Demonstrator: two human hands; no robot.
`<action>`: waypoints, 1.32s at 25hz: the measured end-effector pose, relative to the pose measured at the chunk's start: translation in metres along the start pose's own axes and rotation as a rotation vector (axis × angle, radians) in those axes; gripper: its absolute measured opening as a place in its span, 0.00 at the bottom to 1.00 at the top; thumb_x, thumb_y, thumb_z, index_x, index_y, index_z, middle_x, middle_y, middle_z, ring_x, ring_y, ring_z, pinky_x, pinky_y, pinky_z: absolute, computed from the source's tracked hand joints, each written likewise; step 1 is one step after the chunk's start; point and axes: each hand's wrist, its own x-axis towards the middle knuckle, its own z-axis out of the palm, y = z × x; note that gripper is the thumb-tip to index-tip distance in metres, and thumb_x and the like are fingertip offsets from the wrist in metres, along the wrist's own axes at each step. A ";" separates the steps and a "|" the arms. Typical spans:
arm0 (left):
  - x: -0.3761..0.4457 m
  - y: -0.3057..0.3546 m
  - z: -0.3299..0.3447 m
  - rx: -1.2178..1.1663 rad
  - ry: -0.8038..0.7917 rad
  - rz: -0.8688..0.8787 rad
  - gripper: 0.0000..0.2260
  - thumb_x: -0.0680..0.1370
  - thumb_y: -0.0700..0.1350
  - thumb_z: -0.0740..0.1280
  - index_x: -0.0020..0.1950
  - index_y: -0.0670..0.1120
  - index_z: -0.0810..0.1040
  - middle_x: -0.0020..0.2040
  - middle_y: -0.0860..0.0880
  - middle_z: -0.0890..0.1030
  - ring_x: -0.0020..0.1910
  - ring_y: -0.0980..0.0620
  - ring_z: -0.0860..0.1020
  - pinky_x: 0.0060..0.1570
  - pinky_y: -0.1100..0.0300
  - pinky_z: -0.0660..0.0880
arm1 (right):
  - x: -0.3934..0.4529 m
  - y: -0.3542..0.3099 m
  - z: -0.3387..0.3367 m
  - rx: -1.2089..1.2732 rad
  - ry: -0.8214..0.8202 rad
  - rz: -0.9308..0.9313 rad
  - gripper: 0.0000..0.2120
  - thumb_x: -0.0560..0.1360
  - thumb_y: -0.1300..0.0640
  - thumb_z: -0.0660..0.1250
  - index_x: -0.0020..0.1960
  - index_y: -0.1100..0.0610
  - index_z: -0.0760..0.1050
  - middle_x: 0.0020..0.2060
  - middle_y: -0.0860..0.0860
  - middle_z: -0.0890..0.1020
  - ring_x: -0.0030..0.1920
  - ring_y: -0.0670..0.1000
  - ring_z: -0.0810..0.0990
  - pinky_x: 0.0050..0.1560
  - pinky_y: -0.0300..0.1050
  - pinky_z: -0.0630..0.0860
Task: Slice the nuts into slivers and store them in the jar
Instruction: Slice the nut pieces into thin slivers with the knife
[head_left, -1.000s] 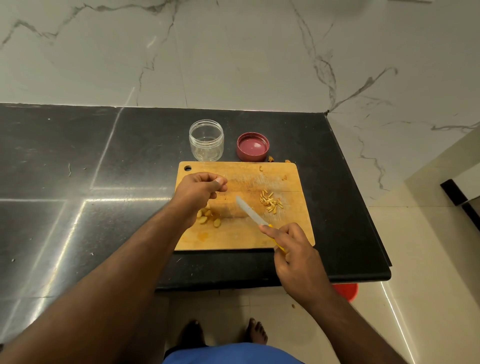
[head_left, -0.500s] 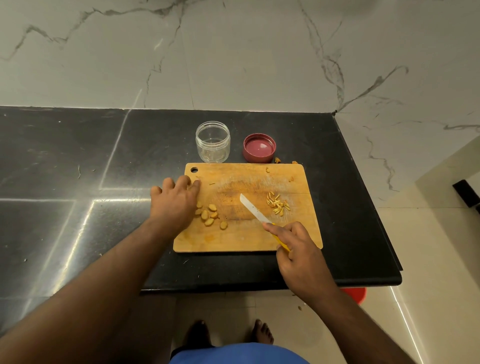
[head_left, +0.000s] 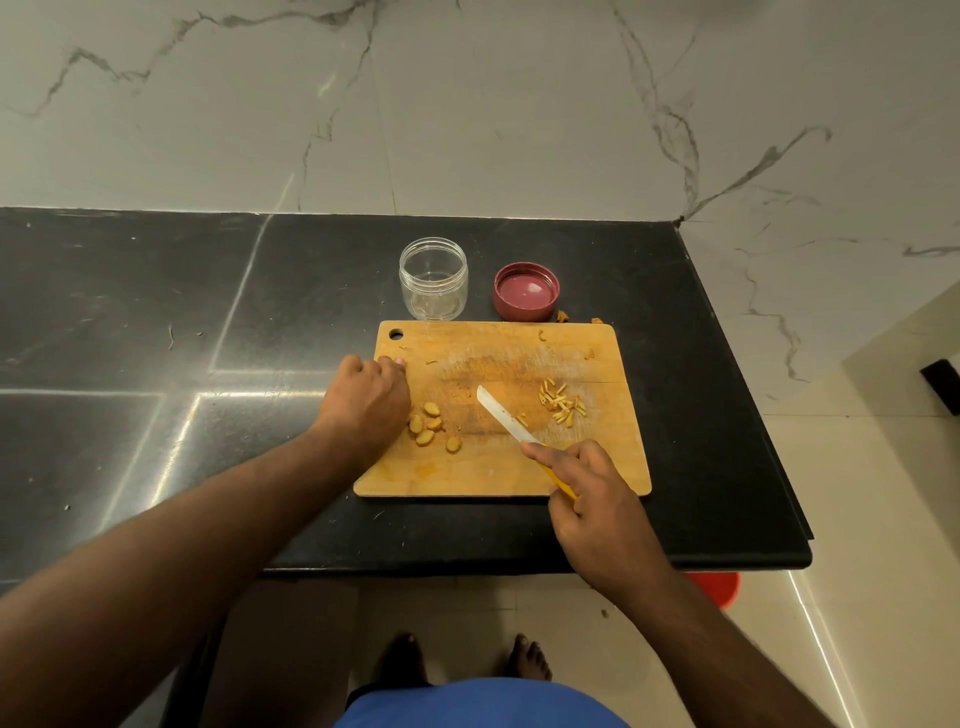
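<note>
Head view is showing the right hand (head_left: 597, 512) gripping a yellow-handled knife (head_left: 511, 422), blade pointing toward eleven o'clock over the cutting board (head_left: 498, 473). Left hand (head_left: 366, 402) is resting curled at the board's nine o'clock edge; whether it is pinching anything, I cannot tell. Whole nuts (head_left: 428, 428) are lying just beside it, slivers (head_left: 562, 402) sitting at three o'clock, the jar (head_left: 434, 279) and lid (head_left: 526, 291) standing at twelve.

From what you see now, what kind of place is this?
Most likely a home kitchen: a black stone counter against a marble wall, and a wooden cutting board with nuts and a knife.
</note>
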 end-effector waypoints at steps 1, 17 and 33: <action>0.002 -0.004 0.001 -0.024 0.007 0.013 0.25 0.84 0.44 0.55 0.78 0.36 0.55 0.63 0.43 0.75 0.53 0.48 0.77 0.50 0.56 0.70 | 0.000 0.000 0.000 0.002 -0.002 0.001 0.27 0.79 0.65 0.63 0.72 0.41 0.70 0.47 0.41 0.68 0.42 0.46 0.74 0.36 0.44 0.76; -0.009 -0.023 -0.002 -0.228 0.055 0.002 0.09 0.81 0.47 0.61 0.57 0.50 0.79 0.55 0.51 0.78 0.50 0.51 0.76 0.53 0.54 0.71 | -0.006 0.003 -0.012 -0.197 0.026 0.142 0.25 0.80 0.62 0.62 0.72 0.41 0.69 0.48 0.43 0.68 0.39 0.46 0.74 0.36 0.40 0.77; -0.008 0.027 -0.037 -0.857 0.040 -0.171 0.14 0.82 0.48 0.63 0.67 0.56 0.78 0.68 0.54 0.77 0.67 0.48 0.70 0.63 0.46 0.69 | -0.012 0.009 -0.019 -0.406 -0.001 0.132 0.21 0.80 0.60 0.62 0.71 0.45 0.71 0.50 0.45 0.68 0.36 0.48 0.74 0.36 0.45 0.79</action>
